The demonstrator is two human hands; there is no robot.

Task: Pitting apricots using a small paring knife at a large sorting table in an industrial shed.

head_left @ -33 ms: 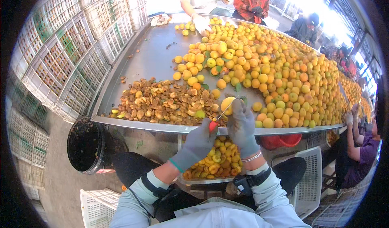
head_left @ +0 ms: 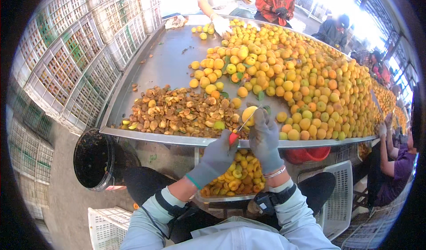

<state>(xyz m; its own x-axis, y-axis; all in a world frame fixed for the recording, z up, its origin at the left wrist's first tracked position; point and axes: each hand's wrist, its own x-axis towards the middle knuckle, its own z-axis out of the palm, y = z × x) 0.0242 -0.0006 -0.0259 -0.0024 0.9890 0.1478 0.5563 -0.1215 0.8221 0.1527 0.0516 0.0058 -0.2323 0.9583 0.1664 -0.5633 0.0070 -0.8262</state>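
Observation:
My left hand (head_left: 216, 154), in a grey glove, is closed around the red handle of a small knife (head_left: 233, 137). The thin blade slants up and right across a yellow apricot (head_left: 249, 114). That apricot is pinched in the fingers of my right hand (head_left: 265, 141), also gloved in grey, above the table's near edge. Just left of the knife lies a heap of brown apricot pits (head_left: 177, 112). A large pile of whole apricots (head_left: 306, 81) spreads beyond and to the right. Below my hands, between my knees, sits a crate of apricot halves (head_left: 239, 174).
The metal table (head_left: 171, 57) has a raised rim. Stacked white crates (head_left: 66, 77) stand left, with a black bucket (head_left: 93, 159) near the table corner. A red basin (head_left: 307, 154) is under the table. Across it, a co-worker's gloved hand (head_left: 220, 25) touches fruit; other people sit right.

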